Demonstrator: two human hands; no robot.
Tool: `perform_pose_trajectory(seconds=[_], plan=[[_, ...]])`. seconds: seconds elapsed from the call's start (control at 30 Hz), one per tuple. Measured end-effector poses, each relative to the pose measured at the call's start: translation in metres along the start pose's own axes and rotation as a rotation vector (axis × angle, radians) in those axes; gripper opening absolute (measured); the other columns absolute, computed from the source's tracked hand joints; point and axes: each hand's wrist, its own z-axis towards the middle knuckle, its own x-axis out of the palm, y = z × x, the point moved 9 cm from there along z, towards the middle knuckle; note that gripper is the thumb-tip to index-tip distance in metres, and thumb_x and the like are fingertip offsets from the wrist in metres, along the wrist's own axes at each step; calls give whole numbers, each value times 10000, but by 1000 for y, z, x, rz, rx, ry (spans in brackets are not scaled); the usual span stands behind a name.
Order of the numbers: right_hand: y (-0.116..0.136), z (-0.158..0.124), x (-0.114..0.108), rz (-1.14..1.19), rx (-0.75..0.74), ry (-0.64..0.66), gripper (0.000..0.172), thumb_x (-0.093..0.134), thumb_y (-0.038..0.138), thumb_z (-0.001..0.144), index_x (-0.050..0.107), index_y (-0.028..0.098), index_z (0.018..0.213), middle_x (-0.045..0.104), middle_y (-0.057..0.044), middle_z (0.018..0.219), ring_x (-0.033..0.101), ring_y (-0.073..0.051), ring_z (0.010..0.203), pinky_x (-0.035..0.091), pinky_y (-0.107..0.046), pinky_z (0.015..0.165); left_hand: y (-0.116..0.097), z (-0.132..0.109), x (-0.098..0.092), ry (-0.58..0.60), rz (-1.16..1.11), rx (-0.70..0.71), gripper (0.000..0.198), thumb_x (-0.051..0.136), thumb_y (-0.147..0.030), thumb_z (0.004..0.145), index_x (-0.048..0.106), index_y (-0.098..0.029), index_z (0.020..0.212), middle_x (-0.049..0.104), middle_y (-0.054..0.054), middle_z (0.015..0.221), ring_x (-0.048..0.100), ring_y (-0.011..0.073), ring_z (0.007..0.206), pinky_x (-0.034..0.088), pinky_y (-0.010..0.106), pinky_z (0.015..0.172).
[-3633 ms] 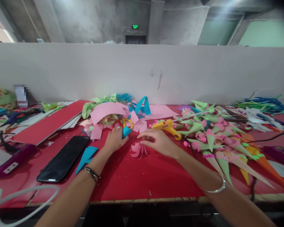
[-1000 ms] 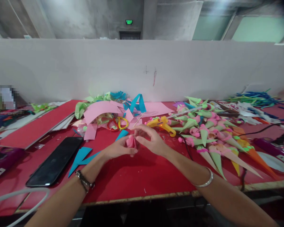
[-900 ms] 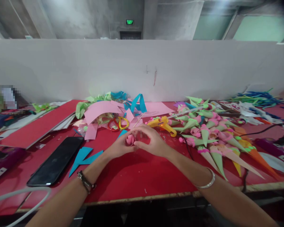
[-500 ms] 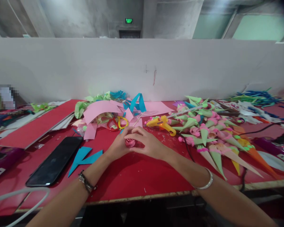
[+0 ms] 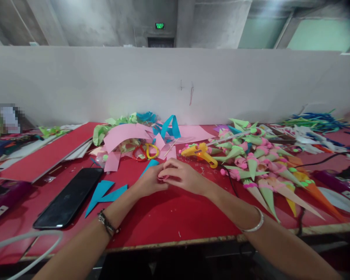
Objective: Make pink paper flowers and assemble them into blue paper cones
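A small coil of pink paper strip point(image 5: 163, 177) is pinched between my two hands, mostly covered by the fingers. My left hand point(image 5: 149, 180) is closed on its left side. My right hand point(image 5: 184, 177) curves in from the right, its thumb and fingertips pressed to the coil. Just behind my left hand lies a blue paper strip point(image 5: 149, 167), partly hidden by it. Scissors with red and yellow handles point(image 5: 151, 151) rest beyond the hands, beside a thin stick point(image 5: 171, 147). A yellow glue gun point(image 5: 200, 153) lies to their right.
Many paper cones point(image 5: 252, 165) with pink tops are heaped at right. A black phone point(image 5: 68, 198) and cut blue paper point(image 5: 103, 194) lie at left. Pink paper sheets point(image 5: 125, 134) are piled at the back before a white partition point(image 5: 119, 81). Purple power strips point(image 5: 338, 184) sit on both sides.
Both hands have closed in around the pink coil, which now shows less between the fingers. More of the blue strip behind my left hand is visible.
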Motion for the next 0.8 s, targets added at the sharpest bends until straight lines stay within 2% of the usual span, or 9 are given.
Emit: perform_pose_trajectory(seconds=[0.13,0.27,0.4,0.57,0.67,0.8], plan=[[0,0,1,-4,35,37,173,498,178,791,549,198,955,469,-41,949,488,-126,879,420,-255,799,6,-1,2,36,46,-18,227,540,-152,619,528,-136,844,574,9,757,536,126,665,426,217,576],[-1,0,3,-8,48,78,202,523,205,776,549,194,976,476,-47,974,485,-133,893,418,-261,796,11,-2,2,32,45,-40,326,573,-195,633,510,-144,949,597,49,896,563,165,781,455,263,670],[-5,0,2,-1,40,56,193,508,237,794,583,212,970,489,-45,1019,491,-135,922,404,-264,822,10,-1,1,-4,-33,-19,454,579,-213,649,420,-172,1072,547,69,1031,535,183,912,452,297,748],[-7,1,5,-22,65,59,163,516,254,791,583,216,935,510,-37,997,503,-137,900,416,-265,797,8,0,2,-20,-83,21,483,596,-194,645,386,-185,1081,500,69,1062,483,189,992,411,323,837],[-8,2,5,-20,71,19,137,505,210,795,577,206,911,513,-37,981,504,-135,900,417,-269,802,9,-1,2,-28,-159,-15,592,566,-136,643,304,-204,1170,480,65,1078,500,171,958,436,293,778],[-8,2,-2,25,57,-67,126,489,166,798,580,190,882,522,-41,948,508,-124,890,414,-256,811,11,-2,4,-40,-321,-97,718,515,-92,662,137,-213,1260,512,25,933,547,110,750,445,221,623]])
